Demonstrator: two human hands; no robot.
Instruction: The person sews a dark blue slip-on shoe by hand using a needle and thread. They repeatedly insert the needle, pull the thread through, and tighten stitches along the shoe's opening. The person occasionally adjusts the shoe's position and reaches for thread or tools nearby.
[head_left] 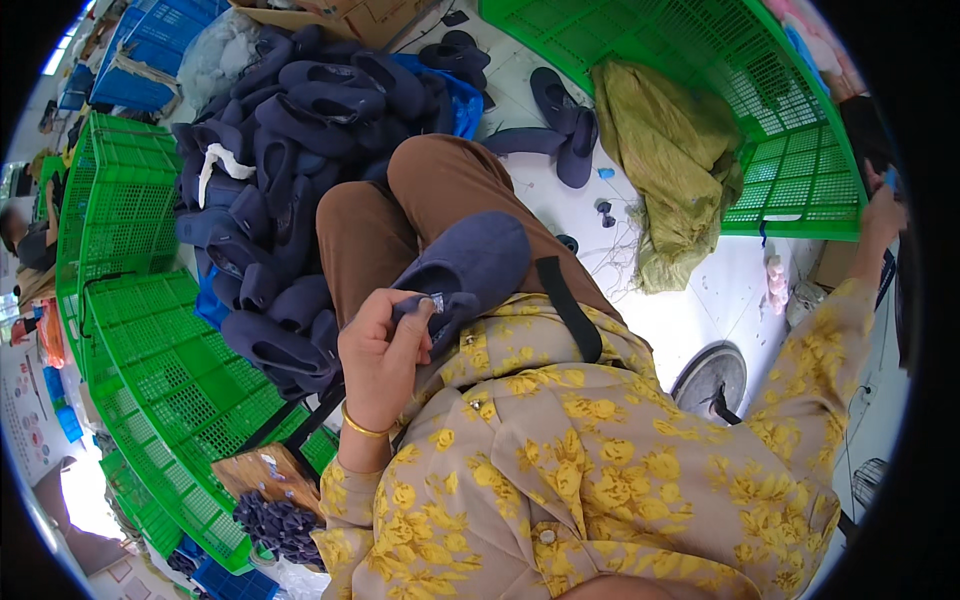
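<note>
My left hand is closed on the edge of a navy slip-on shoe, thumb on top by a small shiny label inside it. The shoe lies across my lap, its toe pointing away to the upper right. Beside it a dark strip rests over my shirt hem and thigh. My right arm stretches far out to the right, where my right hand reaches up at the picture's rim near a dark object and a bit of blue. Its fingers are too small and dark to make out.
A big heap of navy shoes lies left of my knees, with a white scrap on it. Green mesh crates line the left; another crate stands at upper right beside an olive sack. Loose shoes lie on the floor. A round base stands right.
</note>
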